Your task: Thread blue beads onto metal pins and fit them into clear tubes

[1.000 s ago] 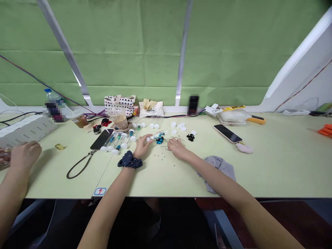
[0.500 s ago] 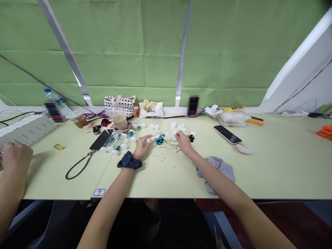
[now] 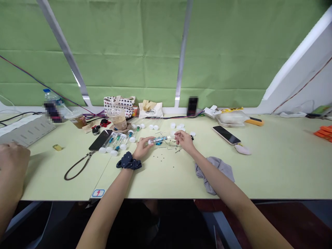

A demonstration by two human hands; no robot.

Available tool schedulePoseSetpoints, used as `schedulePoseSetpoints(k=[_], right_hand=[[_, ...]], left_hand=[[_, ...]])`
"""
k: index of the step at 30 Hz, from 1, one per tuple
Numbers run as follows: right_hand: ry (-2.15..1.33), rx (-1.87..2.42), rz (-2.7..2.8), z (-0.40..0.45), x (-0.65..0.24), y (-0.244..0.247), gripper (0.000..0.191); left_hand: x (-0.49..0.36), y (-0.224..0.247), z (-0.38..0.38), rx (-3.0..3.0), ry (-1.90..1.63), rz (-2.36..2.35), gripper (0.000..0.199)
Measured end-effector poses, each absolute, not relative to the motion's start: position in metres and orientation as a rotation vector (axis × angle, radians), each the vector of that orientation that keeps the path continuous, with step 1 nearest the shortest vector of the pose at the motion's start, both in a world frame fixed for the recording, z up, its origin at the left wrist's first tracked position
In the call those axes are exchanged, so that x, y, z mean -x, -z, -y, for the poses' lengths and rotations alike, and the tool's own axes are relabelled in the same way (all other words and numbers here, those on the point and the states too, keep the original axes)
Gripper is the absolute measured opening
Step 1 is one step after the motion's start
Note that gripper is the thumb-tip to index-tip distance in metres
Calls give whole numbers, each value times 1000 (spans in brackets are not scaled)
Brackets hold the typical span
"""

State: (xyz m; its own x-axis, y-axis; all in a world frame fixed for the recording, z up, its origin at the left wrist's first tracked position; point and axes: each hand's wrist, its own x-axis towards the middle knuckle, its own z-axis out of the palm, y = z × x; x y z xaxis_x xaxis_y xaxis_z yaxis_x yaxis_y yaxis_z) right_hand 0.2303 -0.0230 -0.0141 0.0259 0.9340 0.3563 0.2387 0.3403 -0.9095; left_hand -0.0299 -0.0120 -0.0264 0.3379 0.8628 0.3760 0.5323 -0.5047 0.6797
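Observation:
My left hand (image 3: 141, 146) is closed round the capped end of a clear tube (image 3: 162, 139), which lies nearly level, its white cap toward my palm. Blue pieces show in and behind the tube. At the tube's far end, my right hand (image 3: 183, 139) is closed in a pinch; what its fingertips hold is too small to make out. Below and between the hands lie several thin metal screws or pins (image 3: 171, 147), and nearer to me some tiny grey bits (image 3: 161, 159). A few black pieces (image 3: 192, 137) are partly hidden behind my right hand.
Several capped tubes (image 3: 114, 152) lie left of my hands, next to a phone (image 3: 101, 139). White caps (image 3: 173, 125) stand behind. An iced-drink cup (image 3: 118, 121), another phone (image 3: 227, 135) and a grey cloth (image 3: 215, 169) surround the area. Another person's hand (image 3: 12, 155) is at far left.
My right fingertips have come closer to the tube's end, and the tube has turned slightly more level. The other person's hand at the left has shifted.

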Motion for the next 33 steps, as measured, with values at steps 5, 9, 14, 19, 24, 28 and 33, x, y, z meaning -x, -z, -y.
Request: schedulePoseSetpoints(k=[5,9,14,19,24,28,33], right_hand=[[-966,1023,1410,27,-226,9,26],[-1047,1000,1410,30,-221,9,35],[-863,1109,1411,20,-223,19,37],[-258,1487,1810,-1,-234,28,24],[15,1767,1995,-20,-237,37,31],[-13,1823,1988,-29,-238,41,19],[-130,1669,1879,-28,-239,36,12]], left_hand=[[30,27,11,-2168,-1013,-1210,39],[29,28,11,-2160,-1004,-1181,41],[28,23,12,-2080,-1081,-1088,39],[30,22,9,-1933,-1180,-1062,41],[31,26,6,-1917,-1213,-1031,42],[30,26,7,-1894,-1200,-1073,45],[30,29,4,-1891,-1216,-1121,43]])
